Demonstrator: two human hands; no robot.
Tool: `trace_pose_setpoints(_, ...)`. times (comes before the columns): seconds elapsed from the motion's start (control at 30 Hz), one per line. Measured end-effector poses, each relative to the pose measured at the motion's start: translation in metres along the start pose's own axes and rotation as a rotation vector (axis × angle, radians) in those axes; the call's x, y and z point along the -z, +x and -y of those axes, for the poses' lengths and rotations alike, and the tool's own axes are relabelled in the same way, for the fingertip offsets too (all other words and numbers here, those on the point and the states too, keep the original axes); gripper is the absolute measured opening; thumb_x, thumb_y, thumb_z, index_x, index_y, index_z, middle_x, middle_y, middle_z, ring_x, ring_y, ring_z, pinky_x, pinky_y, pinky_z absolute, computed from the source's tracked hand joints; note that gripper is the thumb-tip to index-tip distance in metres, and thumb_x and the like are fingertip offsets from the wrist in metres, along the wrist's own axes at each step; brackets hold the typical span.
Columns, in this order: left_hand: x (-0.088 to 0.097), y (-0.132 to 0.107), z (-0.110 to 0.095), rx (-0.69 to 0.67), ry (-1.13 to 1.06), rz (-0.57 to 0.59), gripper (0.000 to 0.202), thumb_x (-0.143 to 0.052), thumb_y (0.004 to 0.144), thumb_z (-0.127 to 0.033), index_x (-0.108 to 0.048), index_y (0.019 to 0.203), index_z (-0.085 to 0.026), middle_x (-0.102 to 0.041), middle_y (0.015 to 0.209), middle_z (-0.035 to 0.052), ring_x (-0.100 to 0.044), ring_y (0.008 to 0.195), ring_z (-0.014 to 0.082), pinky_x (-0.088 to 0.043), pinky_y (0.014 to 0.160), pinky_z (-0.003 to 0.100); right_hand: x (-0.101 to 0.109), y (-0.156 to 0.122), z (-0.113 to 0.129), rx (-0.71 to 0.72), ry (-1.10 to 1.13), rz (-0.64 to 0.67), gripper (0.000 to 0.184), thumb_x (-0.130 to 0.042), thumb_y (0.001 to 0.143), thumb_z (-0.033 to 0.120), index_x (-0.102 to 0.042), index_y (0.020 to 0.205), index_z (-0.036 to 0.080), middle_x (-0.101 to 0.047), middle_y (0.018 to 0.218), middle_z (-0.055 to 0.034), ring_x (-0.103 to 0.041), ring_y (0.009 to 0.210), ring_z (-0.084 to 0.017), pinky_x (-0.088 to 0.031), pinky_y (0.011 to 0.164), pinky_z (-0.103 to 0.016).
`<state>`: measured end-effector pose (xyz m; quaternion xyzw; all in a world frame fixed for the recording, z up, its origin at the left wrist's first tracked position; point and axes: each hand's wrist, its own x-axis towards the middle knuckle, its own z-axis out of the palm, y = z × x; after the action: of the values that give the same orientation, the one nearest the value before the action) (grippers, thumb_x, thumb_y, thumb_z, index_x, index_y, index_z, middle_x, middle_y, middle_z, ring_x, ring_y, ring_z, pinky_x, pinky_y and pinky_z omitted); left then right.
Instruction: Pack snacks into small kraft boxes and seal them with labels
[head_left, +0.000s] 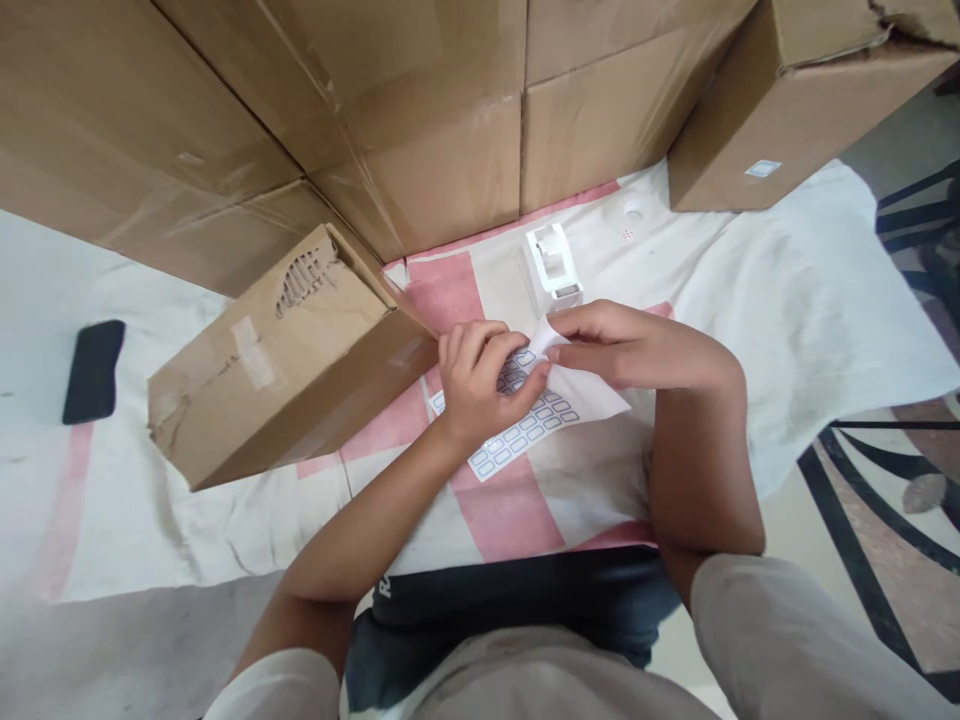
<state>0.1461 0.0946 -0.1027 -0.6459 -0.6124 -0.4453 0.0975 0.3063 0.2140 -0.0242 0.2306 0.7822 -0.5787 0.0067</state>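
White paper, closely printed in rows with small blue-outlined rounded rectangles, is seen in the one sheet of labels (525, 432), which is held just on the near side of the white dispenser (553, 262). Its right part is left plain, and its upper edge is bent up into a fold. The labels cannot be counted, since many are covered by fingers.

Two hands are placed on the sheet. By the right hand (619, 345), the raised fold is pinched between thumb and forefinger. By the left hand (476, 385), the printed side is covered; its fingers are bent, with the thumb set a little apart from the forefinger, and whether paper is clamped between them cannot be told.

Only one dispenser is seen. To its left, one long carton (277, 370) is laid at a slant, its top marked by one torn patch and one strip of tape. Farther left, one dark flat object (94, 372) is set down. Behind the dispenser, large cartons (450, 150) are ranged, at least three by the seams. To its right, one more box (724, 125) is stood, marked with one small label. Beneath the dispenser, one white-and-pink cloth (510, 510) is spread.
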Motion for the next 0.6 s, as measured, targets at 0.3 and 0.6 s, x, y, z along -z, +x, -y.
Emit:
trace_pose_setpoints(0.3, -0.0022, -0.0029, 0.0049, 0.007, 0.052, 0.02, 0.014, -0.064, 0.092, -0.037, -0.065, 0.086, -0.024, -0.066, 0.082, 0.0027, -0.058, 0.08, 0.0196, -0.037, 0.078, 0.039, -0.0029, 0.0024, -0.004, -0.022, -0.029, -0.006, 0.044, -0.057, 0.095, 0.043, -0.033, 0.065, 0.02, -0.031, 0.065, 0.0039, -0.033, 0.056, -0.009, -0.029, 0.054, -0.026)
trace_pose_setpoints(0.6, -0.0008, -0.0005, 0.0065, 0.003, 0.093, 0.068, 0.021, -0.064, 0.091, -0.046, -0.068, 0.087, -0.026, -0.068, 0.082, 0.0026, -0.059, 0.079, 0.0204, -0.036, 0.078, 0.041, -0.0055, 0.003, -0.0031, -0.02, -0.06, -0.054, 0.046, -0.057, 0.094, 0.041, -0.028, 0.064, 0.02, -0.027, 0.063, 0.0034, -0.03, 0.055, -0.009, -0.025, 0.049, -0.025)
